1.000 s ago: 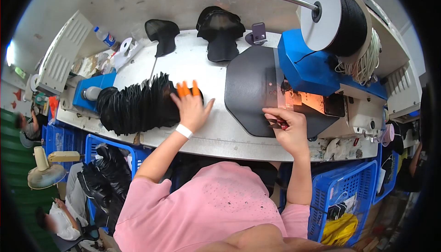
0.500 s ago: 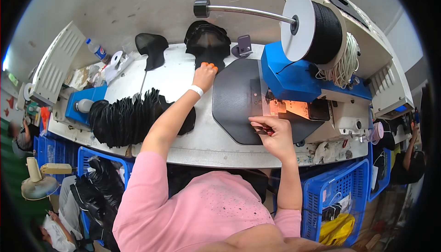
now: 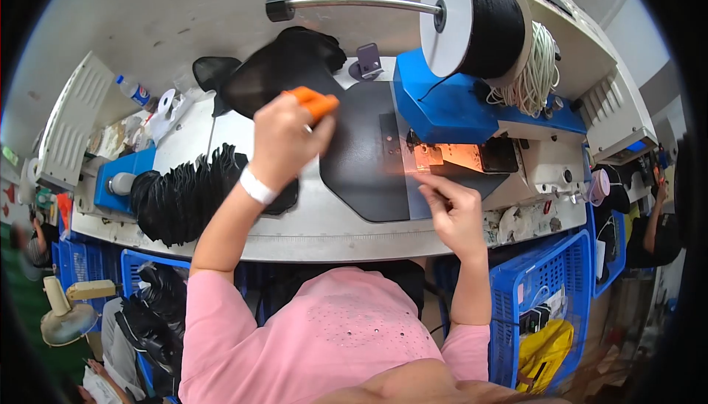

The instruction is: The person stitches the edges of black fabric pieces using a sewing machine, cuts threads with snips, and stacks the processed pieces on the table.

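My left hand [image 3: 284,138], with orange covers on its fingertips and a white band at the wrist, is raised over the left side of the table. Its fingers are closed on a black mesh fabric piece [image 3: 269,72], which is lifted and spreads out behind the hand, a little blurred. My right hand [image 3: 457,216] is by the front of the blue sewing machine [image 3: 442,102], over the dark work plate [image 3: 358,153]. Its fingers are curled and pinched near the lit needle area [image 3: 428,157]; what they hold is hidden.
A row of black fabric pieces [image 3: 188,197] stands at the left, and another dark mesh piece [image 3: 214,72] lies behind. A big spool of black cord [image 3: 501,28] hangs over the machine. Blue crates [image 3: 501,293] flank my seat. A phone stand [image 3: 366,61] is at the back.
My left hand has come up and towards me from the back pile, lifting the black mesh piece. The red-handled tool seen in my right hand is out of sight; that hand is nearer the needle area.
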The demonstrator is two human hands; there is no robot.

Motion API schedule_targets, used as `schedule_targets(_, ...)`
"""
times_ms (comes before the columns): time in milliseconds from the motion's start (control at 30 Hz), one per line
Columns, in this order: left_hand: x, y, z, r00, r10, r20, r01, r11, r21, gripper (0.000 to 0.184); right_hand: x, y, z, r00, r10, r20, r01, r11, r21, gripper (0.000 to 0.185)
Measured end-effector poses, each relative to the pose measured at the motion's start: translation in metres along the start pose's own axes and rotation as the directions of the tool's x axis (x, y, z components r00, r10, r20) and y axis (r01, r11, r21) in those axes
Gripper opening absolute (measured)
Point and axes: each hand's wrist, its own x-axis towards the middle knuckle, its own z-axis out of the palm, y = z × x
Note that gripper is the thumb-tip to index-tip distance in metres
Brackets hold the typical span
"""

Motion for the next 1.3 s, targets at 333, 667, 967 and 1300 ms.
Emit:
schedule_targets(333,-0.014,0.073,0.031,0.855,0.357,0.376,-0.230,0.911,-0.341,0.024,-0.001,0.012,-0.005,0.997,0.073,-0.034,-0.080,0.952,-0.296,0.032)
schedule_targets(667,-0.025,0.069,0.033,0.801,0.329,0.500,-0.204,0.935,-0.289,0.038,0.006,0.014,0.007,0.998,0.011,-0.054,-0.034,0.891,-0.454,0.030)
schedule_targets(967,-0.014,0.068,0.041,0.804,0.280,0.524,-0.147,0.948,-0.281,0.036,0.014,0.020,0.015,0.998,-0.034,-0.044,0.000,0.794,-0.608,0.034)
schedule_targets(1300,0.007,0.048,0.050,0.729,0.327,0.602,-0.149,0.933,-0.327,0.038,0.027,0.027,0.015,0.997,-0.008,-0.073,-0.036,0.816,-0.576,0.033)
